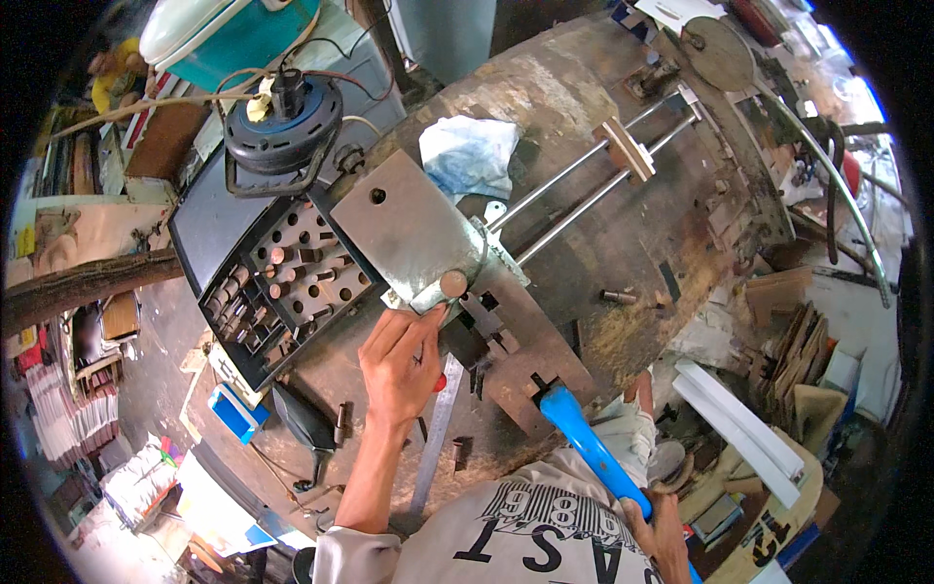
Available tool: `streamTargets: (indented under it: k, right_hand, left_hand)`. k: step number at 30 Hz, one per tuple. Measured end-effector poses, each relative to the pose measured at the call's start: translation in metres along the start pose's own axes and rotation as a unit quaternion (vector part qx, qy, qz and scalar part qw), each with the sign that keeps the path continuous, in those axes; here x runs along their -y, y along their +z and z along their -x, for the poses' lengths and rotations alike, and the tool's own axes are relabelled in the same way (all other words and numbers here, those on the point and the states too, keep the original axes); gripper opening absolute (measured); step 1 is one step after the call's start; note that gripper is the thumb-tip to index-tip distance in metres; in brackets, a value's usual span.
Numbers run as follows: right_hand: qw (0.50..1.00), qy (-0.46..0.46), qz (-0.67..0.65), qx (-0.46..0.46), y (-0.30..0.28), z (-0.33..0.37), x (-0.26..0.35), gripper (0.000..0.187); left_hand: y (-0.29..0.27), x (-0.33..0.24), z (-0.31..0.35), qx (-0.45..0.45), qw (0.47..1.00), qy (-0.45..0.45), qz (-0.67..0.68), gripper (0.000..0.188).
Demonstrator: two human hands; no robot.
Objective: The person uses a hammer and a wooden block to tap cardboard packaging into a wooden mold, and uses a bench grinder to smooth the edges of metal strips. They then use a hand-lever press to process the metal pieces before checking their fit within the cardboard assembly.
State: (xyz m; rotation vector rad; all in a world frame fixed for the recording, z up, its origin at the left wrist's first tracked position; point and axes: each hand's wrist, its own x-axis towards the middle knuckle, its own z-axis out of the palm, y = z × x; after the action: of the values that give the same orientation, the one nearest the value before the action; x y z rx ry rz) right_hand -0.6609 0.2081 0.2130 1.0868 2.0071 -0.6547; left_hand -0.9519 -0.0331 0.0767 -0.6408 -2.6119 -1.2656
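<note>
My left hand (399, 365) is closed, its fingertips bunched against the front of a grey steel press-like machine (399, 219), just below a round metal knob (453, 283). What the fingers pinch, if anything, is hidden. My right hand (666, 535), at the lower right, is wrapped round a long blue handle (593, 448). The handle slants up and left to a dark tip over a flat metal plate (525, 375). Small dark blocks (486, 326) sit between the knob and that plate. Beneath my left wrist lies a steel ruler (438, 433).
Left of the machine is an open black case (355, 292) of copper-coloured cylindrical pieces, with a round black lamp (282, 122) behind. Two guide rods (574, 219) with a crossblock run to the far right. A white cloth (472, 156) lies behind the machine. White channel pieces (735, 428) stand right.
</note>
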Motion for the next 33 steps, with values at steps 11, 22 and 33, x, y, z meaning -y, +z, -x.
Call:
streamTargets:
  k: [11, 22, 33]
  right_hand:
    - [0.999, -0.036, -0.020, -0.010, -0.002, 0.003, 0.007, 0.060]
    - [0.932, -0.250, -0.160, -0.207, 0.018, -0.008, -0.038, 0.059]
    - [0.597, -0.473, -0.457, -0.459, 0.053, 0.161, -0.168, 0.032]
  left_hand:
    - [-0.012, -0.001, 0.003, -0.002, 1.000, 0.007, -0.015, 0.021]
    - [-0.056, -0.152, 0.005, 0.036, 0.962, 0.240, 0.126, 0.027]
    - [-0.025, -0.345, 0.119, 0.316, 0.744, 0.492, 0.325, 0.012]
